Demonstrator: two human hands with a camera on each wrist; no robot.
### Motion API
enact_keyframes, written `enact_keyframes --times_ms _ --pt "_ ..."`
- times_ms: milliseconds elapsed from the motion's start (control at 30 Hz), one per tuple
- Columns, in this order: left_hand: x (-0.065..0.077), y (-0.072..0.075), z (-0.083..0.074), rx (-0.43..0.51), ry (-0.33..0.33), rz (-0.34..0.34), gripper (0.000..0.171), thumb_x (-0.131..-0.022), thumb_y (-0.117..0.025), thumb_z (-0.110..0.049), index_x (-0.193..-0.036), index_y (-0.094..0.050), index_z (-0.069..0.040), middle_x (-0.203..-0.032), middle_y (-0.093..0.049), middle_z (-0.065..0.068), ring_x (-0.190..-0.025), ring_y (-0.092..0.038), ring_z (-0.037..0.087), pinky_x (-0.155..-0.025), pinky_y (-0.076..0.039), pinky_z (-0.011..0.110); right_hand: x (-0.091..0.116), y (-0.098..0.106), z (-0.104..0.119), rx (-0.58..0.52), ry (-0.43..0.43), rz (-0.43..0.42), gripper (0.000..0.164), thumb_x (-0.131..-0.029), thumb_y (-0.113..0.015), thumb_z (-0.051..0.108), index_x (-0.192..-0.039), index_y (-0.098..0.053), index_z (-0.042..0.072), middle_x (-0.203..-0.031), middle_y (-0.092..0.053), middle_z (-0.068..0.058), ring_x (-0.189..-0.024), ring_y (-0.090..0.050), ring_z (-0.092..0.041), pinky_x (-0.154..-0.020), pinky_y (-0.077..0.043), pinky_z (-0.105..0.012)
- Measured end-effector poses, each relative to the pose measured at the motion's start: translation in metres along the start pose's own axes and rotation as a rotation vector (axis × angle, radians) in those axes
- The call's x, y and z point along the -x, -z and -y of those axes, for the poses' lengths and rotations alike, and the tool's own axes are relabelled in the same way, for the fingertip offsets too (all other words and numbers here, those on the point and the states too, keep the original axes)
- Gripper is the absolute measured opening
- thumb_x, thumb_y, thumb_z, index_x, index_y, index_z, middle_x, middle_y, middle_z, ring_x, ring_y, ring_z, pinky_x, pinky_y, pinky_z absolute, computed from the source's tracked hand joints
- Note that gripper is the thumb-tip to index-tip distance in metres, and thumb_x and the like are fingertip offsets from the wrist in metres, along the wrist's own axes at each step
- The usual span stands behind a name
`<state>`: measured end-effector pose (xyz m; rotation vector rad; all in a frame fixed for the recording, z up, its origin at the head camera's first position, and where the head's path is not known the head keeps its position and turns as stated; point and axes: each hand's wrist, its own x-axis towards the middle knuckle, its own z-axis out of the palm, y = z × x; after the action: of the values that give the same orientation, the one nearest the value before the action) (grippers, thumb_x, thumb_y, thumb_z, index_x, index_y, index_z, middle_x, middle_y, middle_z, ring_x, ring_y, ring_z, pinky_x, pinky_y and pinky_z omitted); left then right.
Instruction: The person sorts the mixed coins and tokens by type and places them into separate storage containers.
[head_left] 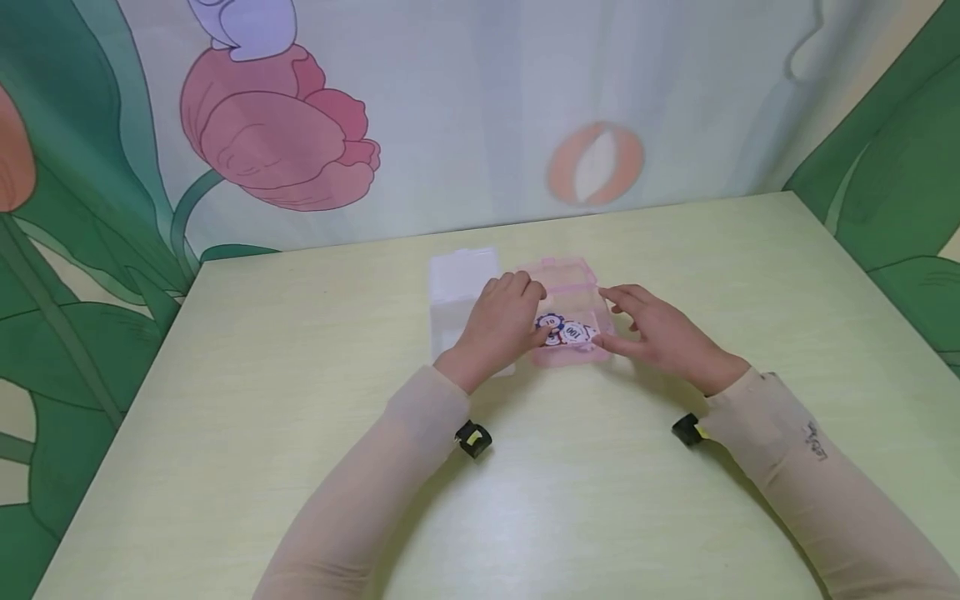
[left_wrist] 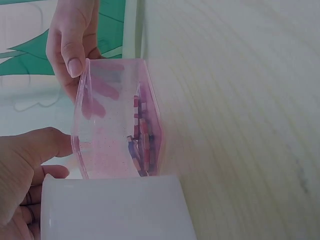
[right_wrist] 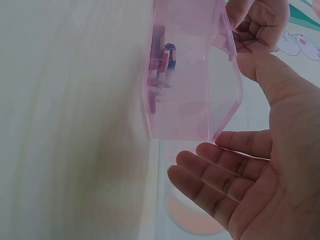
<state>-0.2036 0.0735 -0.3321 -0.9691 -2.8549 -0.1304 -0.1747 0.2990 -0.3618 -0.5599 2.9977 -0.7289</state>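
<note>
A translucent pink plastic box [head_left: 573,356] stands on the table with its lid [head_left: 561,267] opened back. Inside lie several poker chips [head_left: 574,333], white with blue or red edging, some marked 10 and 100. My left hand [head_left: 501,321] is at the box's left side, its thumb [left_wrist: 52,142] right at the pink rim and its other fingers curled inward; no object shows in that hand. At the right end is my right hand [head_left: 651,332], its thumb [right_wrist: 260,70] at the near rim and its fingers [right_wrist: 210,175] loosely extended around the far corner.
A whitish translucent box [head_left: 444,329] with its lid [head_left: 461,275] opened back stands directly left of the pink box, partly hidden by my left hand. The pale table [head_left: 300,375] meets a printed curtain [head_left: 465,125] at the back.
</note>
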Motion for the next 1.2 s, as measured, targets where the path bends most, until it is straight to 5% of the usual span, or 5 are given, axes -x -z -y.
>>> enact_keyframes --times_ms 600,1200 --pt "0.01 -0.002 -0.003 -0.007 -0.029 -0.095 0.042 -0.08 -0.063 -0.035 -0.111 -0.055 -0.009 -0.1 -0.055 0.003 -0.091 -0.049 0.019 -0.078 -0.038 0.028 0.003 0.003 -0.007 0.018 -0.024 0.033 0.073 -0.084 -0.055 0.05 -0.138 -0.033 0.005 -0.135 -0.039 -0.012 -0.103 -0.055 -0.027 -0.081 -0.049 -0.043" --pt "0.021 -0.009 0.007 0.043 0.036 -0.191 0.054 -0.076 -0.065 -0.048 -0.113 -0.054 -0.01 -0.101 -0.054 0.004 -0.093 -0.049 0.02 -0.079 -0.037 0.03 -0.001 0.012 -0.009 0.092 0.016 0.026 0.073 -0.084 -0.056 0.048 -0.136 -0.035 0.002 -0.138 -0.035 -0.016 -0.092 -0.06 -0.027 -0.087 -0.047 -0.046"
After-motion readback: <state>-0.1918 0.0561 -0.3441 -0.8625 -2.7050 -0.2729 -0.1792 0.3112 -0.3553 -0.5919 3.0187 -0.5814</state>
